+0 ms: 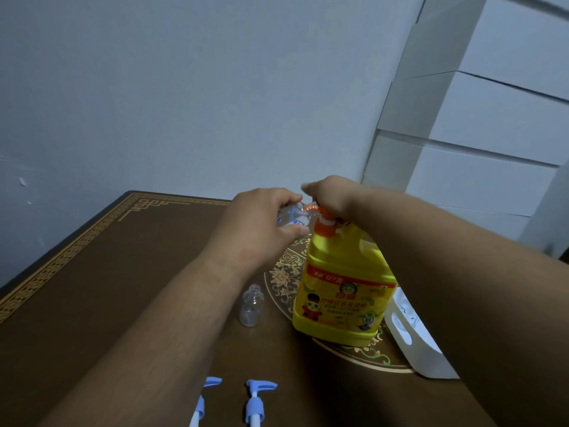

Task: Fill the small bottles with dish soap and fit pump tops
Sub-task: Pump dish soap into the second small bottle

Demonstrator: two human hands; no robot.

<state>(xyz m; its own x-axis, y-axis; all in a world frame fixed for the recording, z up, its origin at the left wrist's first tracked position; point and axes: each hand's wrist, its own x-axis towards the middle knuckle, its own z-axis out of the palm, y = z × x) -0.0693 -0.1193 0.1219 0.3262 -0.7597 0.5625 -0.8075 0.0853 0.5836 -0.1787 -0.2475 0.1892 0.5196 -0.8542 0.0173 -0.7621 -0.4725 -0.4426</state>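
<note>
Two hands at the dispenser: one small bottle held at the spout, one pump head pressed.

Left hand (261,223) closed around a clear small bottle (291,216), tilted so its mouth meets the orange spout (311,207) of the yellow dish soap jug (345,291); tilt apparently chosen to catch soap directly. Right hand (331,195) on top of the orange pump head, fingers curled down over it, exact finger position hidden behind the hand; placement suited to pressing while steadying the jug. Second empty bottle (252,305) upright on the table (92,272), just beside the jug, within easy reach for the next fill. Two blue pump tops (257,402) flat at the near edge, apart from the filling point, not yet fitted. White bin (412,337) right of the jug, contents unclear.
</note>
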